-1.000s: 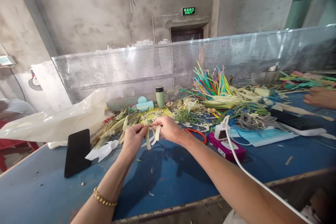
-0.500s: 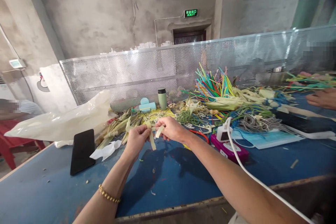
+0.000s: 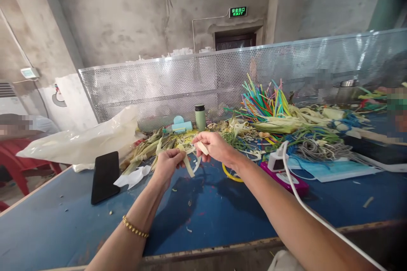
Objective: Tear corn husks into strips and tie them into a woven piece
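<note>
Pale strips of dried leaf hang between my two hands above the blue table [image 3: 222, 224]. My left hand [image 3: 168, 165], with a gold bead bracelet on its wrist, pinches one pale strip [image 3: 190, 168] whose end dangles down. A little to the right, my right hand [image 3: 216, 148] has its fingers closed on another pale strip [image 3: 202, 148], which sticks out at the fingertips. The hands are close together but apart. Behind them lies a heap of dried leaves and scraps [image 3: 237, 128].
At the left are a black phone [image 3: 104, 178], white paper [image 3: 132, 178] and a plastic bag [image 3: 82, 142]. A green bottle [image 3: 200, 118] stands behind. Colourful stems [image 3: 267, 99], a purple power strip [image 3: 291, 182], a white cable and a blue mask [image 3: 340, 169] are at the right.
My right hand has moved slightly up and away from my left, widening the gap between them. The view has shifted a little, and the other person's hand at the right is no longer clearly visible.
</note>
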Motion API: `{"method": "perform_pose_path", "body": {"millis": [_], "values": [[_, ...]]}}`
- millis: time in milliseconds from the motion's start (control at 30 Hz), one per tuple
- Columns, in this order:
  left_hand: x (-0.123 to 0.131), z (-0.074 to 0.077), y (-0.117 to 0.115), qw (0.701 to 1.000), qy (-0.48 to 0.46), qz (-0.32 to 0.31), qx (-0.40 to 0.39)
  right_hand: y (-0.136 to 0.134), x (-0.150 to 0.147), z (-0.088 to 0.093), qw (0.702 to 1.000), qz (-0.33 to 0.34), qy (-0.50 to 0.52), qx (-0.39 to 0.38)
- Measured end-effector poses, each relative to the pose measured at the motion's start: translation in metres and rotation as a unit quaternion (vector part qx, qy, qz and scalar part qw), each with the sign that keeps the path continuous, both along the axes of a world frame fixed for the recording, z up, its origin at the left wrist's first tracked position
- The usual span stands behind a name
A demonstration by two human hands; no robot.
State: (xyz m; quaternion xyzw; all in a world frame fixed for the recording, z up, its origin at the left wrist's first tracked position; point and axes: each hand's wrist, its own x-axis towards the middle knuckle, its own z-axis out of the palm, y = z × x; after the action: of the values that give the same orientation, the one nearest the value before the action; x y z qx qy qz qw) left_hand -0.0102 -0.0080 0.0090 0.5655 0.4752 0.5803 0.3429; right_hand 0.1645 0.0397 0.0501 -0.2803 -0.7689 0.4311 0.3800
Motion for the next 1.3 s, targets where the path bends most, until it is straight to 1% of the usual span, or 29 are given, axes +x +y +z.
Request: {"method": "perform_pose_path", "body": {"millis": [100,167,333,400,500,567,667,733,767,867,900,967,1033,1133,1233,1300], "values": [[-0.002,-0.001,0.000,1.000,-0.009,-0.013,0.000,0.006,0.002,0.000,0.996,-0.035,-0.010,0.077],[-0.003,0.000,0.000,0.999,-0.022,-0.023,0.003,0.008,0.003,0.000,0.992,-0.057,-0.009,0.110],[-0.002,0.005,-0.004,0.995,-0.082,-0.045,-0.019,0.011,0.000,-0.002,0.991,-0.057,0.079,0.090],[-0.001,0.006,-0.005,0.994,-0.096,-0.049,-0.024,0.014,-0.002,-0.005,0.987,-0.061,0.112,0.096],[0.000,0.006,-0.005,0.994,-0.093,-0.053,-0.021,0.020,-0.005,-0.009,0.978,-0.089,0.144,0.123],[0.000,0.006,-0.005,0.994,-0.087,-0.056,-0.016,0.022,-0.007,-0.010,0.977,-0.098,0.149,0.116],[0.000,0.006,-0.005,0.995,-0.086,-0.053,-0.015,0.019,-0.009,-0.010,0.985,-0.094,0.128,0.069],[0.000,0.005,-0.005,0.994,-0.092,-0.050,-0.017,0.015,-0.009,-0.009,0.990,-0.092,0.094,0.056],[0.000,0.005,-0.005,0.994,-0.097,-0.049,-0.017,0.013,-0.008,-0.009,0.992,-0.083,0.072,0.065],[0.000,0.006,-0.005,0.993,-0.106,-0.047,-0.019,0.011,-0.007,-0.009,0.990,-0.038,0.022,0.131],[0.001,0.006,-0.005,0.993,-0.104,-0.044,-0.019,0.011,-0.007,-0.009,0.988,-0.033,0.018,0.148],[0.001,0.007,-0.005,0.995,-0.096,-0.035,-0.018,0.012,-0.007,-0.009,0.986,-0.053,0.021,0.156],[0.001,0.007,-0.005,0.995,-0.098,-0.029,-0.017,0.012,-0.008,-0.010,0.987,-0.075,0.016,0.138],[0.001,0.006,-0.004,0.993,-0.117,-0.009,-0.014,0.011,-0.008,-0.011,0.990,-0.080,-0.021,0.116],[0.000,0.006,-0.003,0.992,-0.126,0.016,-0.008,0.008,-0.009,-0.013,0.993,-0.059,-0.029,0.094],[0.000,0.005,-0.002,0.991,-0.131,0.025,-0.007,0.006,-0.010,-0.014,0.997,-0.030,-0.021,0.068]]}}
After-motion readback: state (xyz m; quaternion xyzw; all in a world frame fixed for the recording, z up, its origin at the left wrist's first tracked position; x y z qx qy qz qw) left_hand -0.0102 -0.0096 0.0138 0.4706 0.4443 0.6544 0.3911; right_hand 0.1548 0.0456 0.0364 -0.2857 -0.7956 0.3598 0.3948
